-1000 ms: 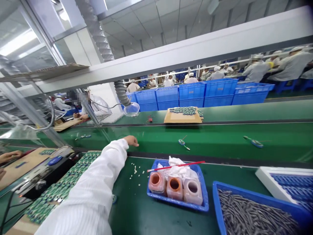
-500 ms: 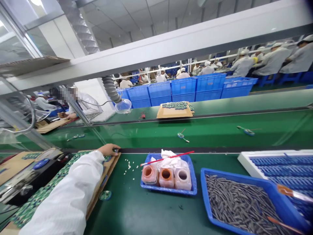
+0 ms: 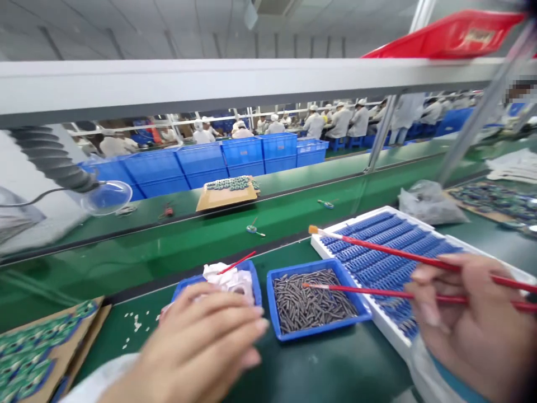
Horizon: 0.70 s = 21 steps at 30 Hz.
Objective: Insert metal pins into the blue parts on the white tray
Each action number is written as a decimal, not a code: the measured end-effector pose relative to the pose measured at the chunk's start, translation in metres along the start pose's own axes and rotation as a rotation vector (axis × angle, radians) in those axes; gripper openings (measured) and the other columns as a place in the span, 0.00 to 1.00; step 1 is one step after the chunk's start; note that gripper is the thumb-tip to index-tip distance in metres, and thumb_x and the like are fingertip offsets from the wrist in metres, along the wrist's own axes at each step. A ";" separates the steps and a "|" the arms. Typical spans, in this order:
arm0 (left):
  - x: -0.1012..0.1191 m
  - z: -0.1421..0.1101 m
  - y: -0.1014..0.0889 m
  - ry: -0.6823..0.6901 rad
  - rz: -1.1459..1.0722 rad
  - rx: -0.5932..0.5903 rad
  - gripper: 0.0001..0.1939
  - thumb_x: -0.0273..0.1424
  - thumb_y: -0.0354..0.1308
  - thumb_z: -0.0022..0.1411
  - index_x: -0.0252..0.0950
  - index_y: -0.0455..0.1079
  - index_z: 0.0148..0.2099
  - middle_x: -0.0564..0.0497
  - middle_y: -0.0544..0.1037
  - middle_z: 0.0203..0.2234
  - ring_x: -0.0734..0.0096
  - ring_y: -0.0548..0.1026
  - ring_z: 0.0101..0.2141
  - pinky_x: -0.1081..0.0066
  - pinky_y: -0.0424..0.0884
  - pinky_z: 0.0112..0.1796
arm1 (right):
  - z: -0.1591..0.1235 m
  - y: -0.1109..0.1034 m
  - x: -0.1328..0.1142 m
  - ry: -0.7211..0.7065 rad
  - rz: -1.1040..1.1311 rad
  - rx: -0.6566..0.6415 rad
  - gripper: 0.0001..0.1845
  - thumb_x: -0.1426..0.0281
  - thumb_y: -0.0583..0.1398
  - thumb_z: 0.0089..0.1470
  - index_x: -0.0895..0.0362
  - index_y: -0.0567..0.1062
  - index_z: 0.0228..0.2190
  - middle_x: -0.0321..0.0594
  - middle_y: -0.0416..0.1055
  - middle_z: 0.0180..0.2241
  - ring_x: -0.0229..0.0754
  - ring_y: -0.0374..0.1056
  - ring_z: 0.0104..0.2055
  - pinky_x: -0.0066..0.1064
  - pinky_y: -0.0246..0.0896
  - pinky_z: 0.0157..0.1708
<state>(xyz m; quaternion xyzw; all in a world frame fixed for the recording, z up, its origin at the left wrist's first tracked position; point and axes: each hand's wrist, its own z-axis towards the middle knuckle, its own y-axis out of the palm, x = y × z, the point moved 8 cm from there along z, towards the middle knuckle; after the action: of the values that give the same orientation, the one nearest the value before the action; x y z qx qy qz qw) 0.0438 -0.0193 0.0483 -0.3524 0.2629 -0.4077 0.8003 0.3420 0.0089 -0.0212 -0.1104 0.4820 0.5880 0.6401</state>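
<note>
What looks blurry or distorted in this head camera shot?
In the head view, the left hand is soft with motion blur, the right hand gripping red sticks is slightly soft, the dark rods in the blue tray look sharper, and the wide lens makes the near hands look oversized.

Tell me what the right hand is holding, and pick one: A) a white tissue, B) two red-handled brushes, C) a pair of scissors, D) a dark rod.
B: the right hand grips two red-handled brushes between its fingers, their tips pointing out over the trays.
</note>
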 end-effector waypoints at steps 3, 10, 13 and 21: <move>0.041 0.030 0.030 -0.033 -0.065 0.060 0.08 0.28 0.56 0.67 0.36 0.74 0.45 0.55 0.83 0.39 0.71 0.77 0.41 0.68 0.66 0.46 | -0.008 0.034 -0.012 -0.044 0.083 -0.207 0.11 0.66 0.62 0.71 0.59 0.70 0.38 0.45 0.66 0.31 0.36 0.60 0.17 0.19 0.62 0.17; 0.055 0.043 0.069 -0.096 0.015 0.215 0.06 0.26 0.59 0.64 0.31 0.73 0.43 0.53 0.81 0.31 0.68 0.75 0.36 0.63 0.60 0.40 | -0.033 0.066 -0.029 -0.079 0.119 -0.409 0.07 0.67 0.54 0.78 0.57 0.69 0.45 0.45 0.66 0.36 0.37 0.63 0.21 0.20 0.64 0.20; 0.049 0.036 0.069 -0.141 0.056 0.210 0.05 0.25 0.58 0.64 0.32 0.73 0.42 0.53 0.79 0.31 0.67 0.74 0.36 0.63 0.58 0.39 | -0.036 0.068 -0.023 -0.055 0.128 -0.499 0.08 0.68 0.52 0.78 0.57 0.69 0.47 0.47 0.66 0.38 0.39 0.66 0.23 0.21 0.64 0.20; 0.036 0.016 0.059 -0.249 0.140 0.254 0.07 0.21 0.57 0.63 0.34 0.73 0.42 0.53 0.79 0.30 0.66 0.73 0.35 0.63 0.56 0.39 | -0.036 0.073 -0.014 -0.086 0.025 -0.627 0.08 0.67 0.51 0.79 0.57 0.68 0.49 0.48 0.67 0.41 0.47 0.70 0.39 0.33 0.74 0.40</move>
<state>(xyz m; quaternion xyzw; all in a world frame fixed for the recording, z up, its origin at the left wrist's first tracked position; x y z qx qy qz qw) 0.1020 -0.0195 0.0068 -0.2773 0.1322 -0.3343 0.8910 0.2636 -0.0050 0.0019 -0.2714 0.2512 0.7199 0.5874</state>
